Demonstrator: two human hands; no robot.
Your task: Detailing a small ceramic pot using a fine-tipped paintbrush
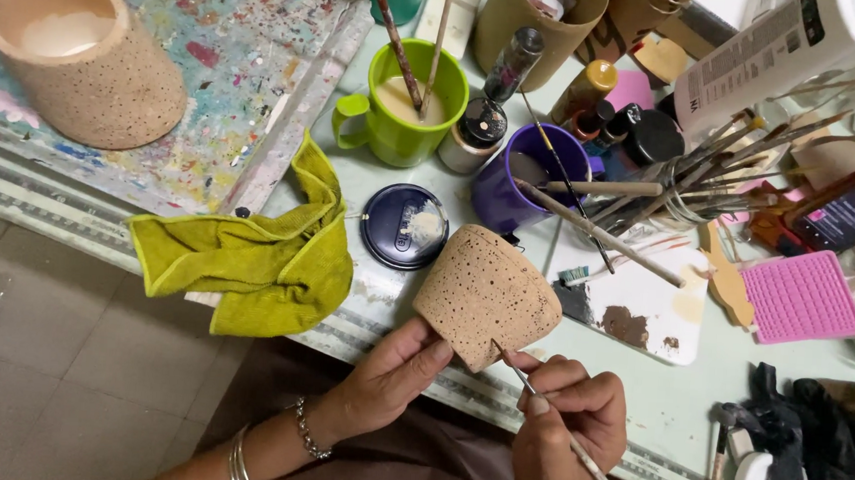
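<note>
Your left hand (pixel 393 373) grips the speckled pot (pixel 487 294) by its lower rim, thumb on the outside and fingers curled under, so the pot tilts on its side over the table edge (pixel 360 341) at the middle of the view. Keep that hold firm and low, so the wall you paint stays bare. Your right hand (pixel 570 420), at five o'clock from the pot, is closed round a thin brush (pixel 574 446) in a pencil grip, its tip touching the pot's rim at six o'clock. To my eye, short light strokes serve best here, with the pot turned by your left hand, not your wrist twisted.

Going left to right: a second speckled pot (pixel 79 60) lies tilted at ten o'clock on the paint-spattered board (pixel 250 47), pale inside and holding nothing you can see. A yellow-green cloth (pixel 256 258) lies crumpled at nine o'clock from the held pot. At twelve o'clock the green mug (pixel 402 108) holds cloudy beige liquid and two brushes. Just below it a round dark lid (pixel 405 225) carries a pale dab. The purple mug (pixel 526 187), at one o'clock, has brushes resting in it; its contents are hidden. At three o'clock a white palette (pixel 644 305) bears brown paint, and a pink ridged mat (pixel 803 296) lies beyond it.
</note>
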